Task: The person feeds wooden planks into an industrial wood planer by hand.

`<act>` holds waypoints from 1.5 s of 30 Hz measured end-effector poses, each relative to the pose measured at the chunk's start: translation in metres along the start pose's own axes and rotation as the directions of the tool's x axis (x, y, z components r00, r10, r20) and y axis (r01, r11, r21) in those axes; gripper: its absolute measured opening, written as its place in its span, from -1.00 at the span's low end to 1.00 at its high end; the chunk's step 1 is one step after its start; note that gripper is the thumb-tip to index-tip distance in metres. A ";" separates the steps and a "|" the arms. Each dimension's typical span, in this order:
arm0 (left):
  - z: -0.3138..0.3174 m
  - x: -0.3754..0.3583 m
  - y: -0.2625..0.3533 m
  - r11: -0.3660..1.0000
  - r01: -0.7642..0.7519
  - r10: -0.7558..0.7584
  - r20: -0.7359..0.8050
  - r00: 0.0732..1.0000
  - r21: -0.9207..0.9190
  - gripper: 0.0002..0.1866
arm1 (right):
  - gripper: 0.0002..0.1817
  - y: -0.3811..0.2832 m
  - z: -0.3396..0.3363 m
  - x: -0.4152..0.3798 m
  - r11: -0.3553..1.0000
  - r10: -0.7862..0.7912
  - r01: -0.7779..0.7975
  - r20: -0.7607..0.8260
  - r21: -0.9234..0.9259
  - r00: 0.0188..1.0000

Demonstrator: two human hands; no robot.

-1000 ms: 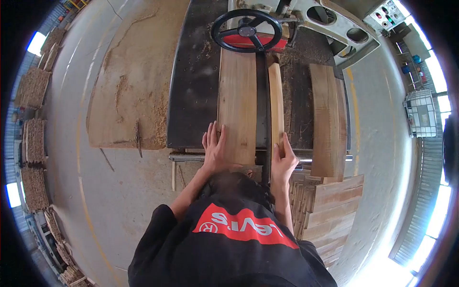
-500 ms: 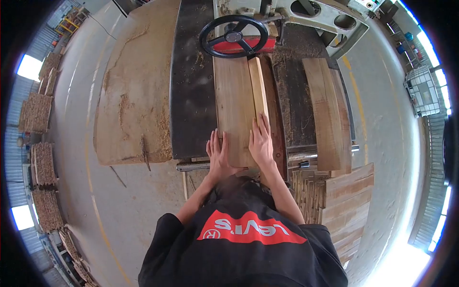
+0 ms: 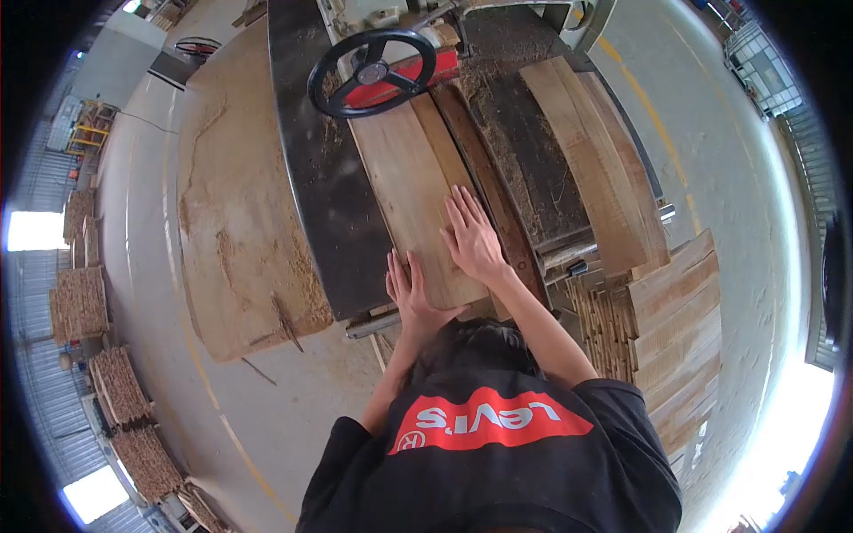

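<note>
A wide pale wooden board (image 3: 400, 173) lies lengthwise on the dark machine table (image 3: 306, 160), its far end under the black handwheel (image 3: 373, 73). My left hand (image 3: 419, 304) rests at the board's near left edge, fingers stretched forward and thumb across the near end. Further up on the right, my right hand (image 3: 476, 242) lies flat with fingers extended over the board's right side. A narrow, darker wooden strip (image 3: 437, 133) runs flat along that side, and the right fingertips are at it. A brown rail (image 3: 502, 200) stands just right of the strip.
Two loose boards (image 3: 577, 147) lie on the table's right side amid sawdust. A stack of boards (image 3: 680, 329) stands at the lower right, beside thin strips (image 3: 600, 324). Left is a large sawdust-strewn panel (image 3: 240, 195). Wood piles (image 3: 124, 382) line the far left wall.
The view has turned, so the machine appears tilted left. The narrow strip, earlier standing raised under my right fingers, now lies flat beside the board. My right hand's fingers have spread flat.
</note>
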State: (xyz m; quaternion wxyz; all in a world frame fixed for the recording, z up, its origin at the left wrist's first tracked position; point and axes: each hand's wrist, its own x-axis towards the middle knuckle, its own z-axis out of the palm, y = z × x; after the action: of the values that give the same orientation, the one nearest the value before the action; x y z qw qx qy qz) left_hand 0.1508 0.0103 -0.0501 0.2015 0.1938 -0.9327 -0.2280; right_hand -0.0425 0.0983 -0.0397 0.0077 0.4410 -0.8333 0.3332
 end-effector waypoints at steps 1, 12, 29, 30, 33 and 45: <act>-0.001 0.000 0.001 1.000 0.003 -0.003 0.005 1.000 0.002 0.70 | -0.33 -0.005 -0.001 0.001 1.000 0.025 -0.025 -0.007 0.010 1.000; -0.004 0.054 -0.010 0.999 0.032 -0.032 -0.014 0.999 0.000 0.65 | -0.24 -0.015 -0.004 -0.001 0.972 0.092 -0.074 -0.075 0.221 0.993; -0.002 0.189 -0.066 0.989 0.046 -0.044 -0.017 0.999 0.141 0.60 | -0.25 -0.013 -0.005 0.001 0.984 0.078 -0.073 -0.024 0.164 0.997; -0.001 0.194 -0.070 0.988 0.038 -0.034 -0.033 0.999 0.151 0.61 | -0.24 -0.014 -0.004 0.001 0.986 0.079 -0.075 -0.023 0.147 0.997; 0.000 0.206 -0.076 0.989 0.045 -0.034 -0.076 0.997 0.142 0.56 | -0.22 -0.013 -0.002 -0.001 0.990 0.062 -0.058 -0.027 0.126 0.998; 0.030 0.207 -0.100 0.994 0.064 -0.045 -0.197 0.979 0.093 0.27 | -0.20 -0.013 0.000 -0.009 0.994 0.106 -0.104 -0.058 0.043 0.993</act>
State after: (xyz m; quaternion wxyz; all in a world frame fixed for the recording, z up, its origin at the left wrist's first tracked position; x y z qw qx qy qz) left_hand -0.0106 -0.1556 -0.0656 0.2755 0.2505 -0.9130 -0.1668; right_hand -0.0269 0.1000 -0.0350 0.0063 0.3864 -0.8479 0.3629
